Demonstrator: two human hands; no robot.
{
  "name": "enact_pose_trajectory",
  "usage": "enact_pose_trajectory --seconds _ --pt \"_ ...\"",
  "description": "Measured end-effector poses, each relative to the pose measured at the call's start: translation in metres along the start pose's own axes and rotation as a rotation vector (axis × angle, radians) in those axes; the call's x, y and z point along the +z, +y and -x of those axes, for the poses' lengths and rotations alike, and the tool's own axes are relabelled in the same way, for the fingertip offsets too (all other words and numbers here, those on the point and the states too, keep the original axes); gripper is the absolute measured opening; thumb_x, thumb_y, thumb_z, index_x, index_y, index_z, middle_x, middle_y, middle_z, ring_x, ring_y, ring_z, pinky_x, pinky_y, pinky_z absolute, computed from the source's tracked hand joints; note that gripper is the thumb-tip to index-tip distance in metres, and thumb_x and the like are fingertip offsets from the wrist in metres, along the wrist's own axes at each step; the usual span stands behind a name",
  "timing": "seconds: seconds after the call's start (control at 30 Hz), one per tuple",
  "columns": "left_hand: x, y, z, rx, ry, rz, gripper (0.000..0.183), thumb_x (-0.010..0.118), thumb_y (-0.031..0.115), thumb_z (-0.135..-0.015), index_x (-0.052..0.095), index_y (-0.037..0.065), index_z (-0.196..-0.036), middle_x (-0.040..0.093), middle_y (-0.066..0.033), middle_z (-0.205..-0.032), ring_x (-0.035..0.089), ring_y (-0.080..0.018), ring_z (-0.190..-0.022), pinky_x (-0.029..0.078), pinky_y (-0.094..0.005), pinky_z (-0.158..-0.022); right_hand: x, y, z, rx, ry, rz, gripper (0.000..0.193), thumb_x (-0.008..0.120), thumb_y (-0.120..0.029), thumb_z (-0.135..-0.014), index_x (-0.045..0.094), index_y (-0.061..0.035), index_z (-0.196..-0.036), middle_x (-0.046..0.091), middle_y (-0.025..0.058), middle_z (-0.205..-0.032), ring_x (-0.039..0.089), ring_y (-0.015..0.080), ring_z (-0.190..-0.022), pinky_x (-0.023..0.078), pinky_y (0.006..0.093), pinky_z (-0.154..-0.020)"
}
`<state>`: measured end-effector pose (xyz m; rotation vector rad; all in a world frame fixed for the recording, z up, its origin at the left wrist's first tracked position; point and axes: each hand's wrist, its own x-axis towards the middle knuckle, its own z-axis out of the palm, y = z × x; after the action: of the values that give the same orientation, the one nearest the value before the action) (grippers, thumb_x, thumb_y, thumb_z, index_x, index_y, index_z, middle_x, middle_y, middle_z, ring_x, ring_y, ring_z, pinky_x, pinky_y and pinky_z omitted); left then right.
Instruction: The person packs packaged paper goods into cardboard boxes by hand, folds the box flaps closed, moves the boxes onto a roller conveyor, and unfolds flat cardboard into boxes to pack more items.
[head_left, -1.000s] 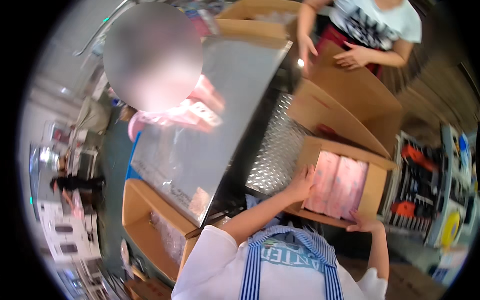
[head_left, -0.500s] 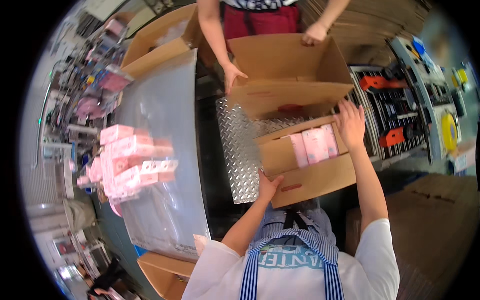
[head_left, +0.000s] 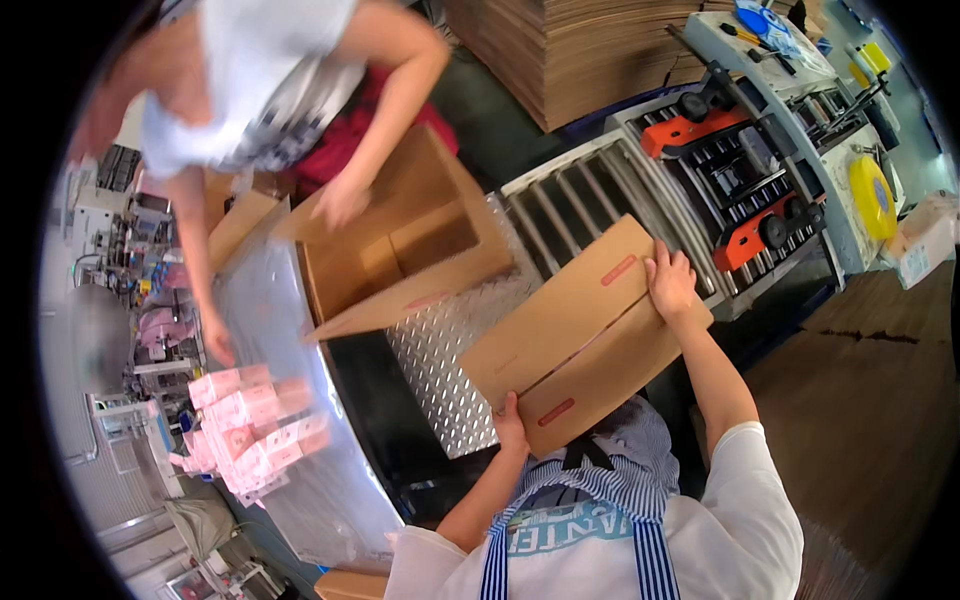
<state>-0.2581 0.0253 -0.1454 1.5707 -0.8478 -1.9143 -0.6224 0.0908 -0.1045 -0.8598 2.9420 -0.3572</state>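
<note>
A brown cardboard box point(head_left: 555, 320) is in front of me, tilted, its two long top flaps folded down with a thin gap between them. My left hand point(head_left: 511, 428) grips its near left corner, the thumb up along the edge and the other fingers hidden. At the opposite end my right hand point(head_left: 672, 285) is curled over the box's right edge. The flaps cover most of what is inside. Beyond stands a second, open cardboard box point(head_left: 440, 215) with nothing visible in it. A co-worker's hand point(head_left: 345, 200) is over that box; their other hand reaches toward stacked pink boxes point(head_left: 245, 415).
The pink boxes stand on a shiny grey table point(head_left: 320, 510) at the left. Diamond-patterned metal plate point(head_left: 440, 385) lies between the two cardboard boxes. A roller conveyor point(head_left: 575, 190) with an orange-sided machine point(head_left: 745, 240) runs to the right. Stacked flat cardboard point(head_left: 560, 60) stands at the back.
My box's flaps have come down over the pink packages, and it has turned to slant up rightward. The co-worker and the open box have shifted left, one hand leaving it for the pink boxes.
</note>
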Motion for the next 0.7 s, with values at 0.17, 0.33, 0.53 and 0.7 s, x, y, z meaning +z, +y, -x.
enact_pose_trajectory --seconds 0.17,0.33,0.53,0.7 --pt "0.125 -0.004 -0.018 0.021 -0.023 0.161 0.040 0.055 0.022 -0.090 0.043 0.000 -0.121 0.054 -0.0112 -0.112 0.056 -0.0227 -0.098 0.049 -0.0355 -0.080 -0.002 0.045 -0.127 -0.046 0.040 -0.065 0.041 0.049 -0.036 -0.089 0.047 -0.0124 -0.122 0.051 0.0138 -0.107 0.048 0.0315 -0.105 0.039 0.0456 -0.087" --pt "0.235 0.023 -0.066 0.044 -0.112 0.124 0.042 0.058 0.022 -0.089 0.042 0.002 -0.122 0.052 -0.0111 -0.117 0.055 -0.0223 -0.101 0.049 -0.0349 -0.082 -0.014 0.108 -0.212 -0.046 0.251 -0.013 0.044 0.052 -0.031 -0.087 0.047 -0.0058 -0.122 0.051 0.0118 -0.114 0.047 0.0287 -0.111 0.034 0.0431 -0.098" --pt "0.305 0.023 -0.093 0.089 -0.122 -0.028 0.048 0.063 0.022 -0.085 0.042 0.003 -0.124 0.052 -0.0099 -0.117 0.053 -0.0224 -0.102 0.048 -0.0349 -0.083 -0.024 0.160 -0.230 -0.200 0.253 -0.056 0.040 0.049 -0.018 -0.088 0.046 -0.0037 -0.125 0.043 0.0107 -0.134 0.039 0.0264 -0.125 0.031 0.0399 -0.105" --pt "0.369 0.009 -0.084 0.024 -0.202 0.074 0.056 0.067 0.021 -0.083 0.038 0.006 -0.129 0.050 -0.0082 -0.119 0.050 -0.0217 -0.107 0.046 -0.0360 -0.088 -0.020 0.172 -0.193 -0.257 0.295 -0.138 0.047 0.056 -0.014 -0.081 0.046 0.0008 -0.125 0.046 0.0155 -0.130 0.042 0.0310 -0.122 0.034 0.0426 -0.102"
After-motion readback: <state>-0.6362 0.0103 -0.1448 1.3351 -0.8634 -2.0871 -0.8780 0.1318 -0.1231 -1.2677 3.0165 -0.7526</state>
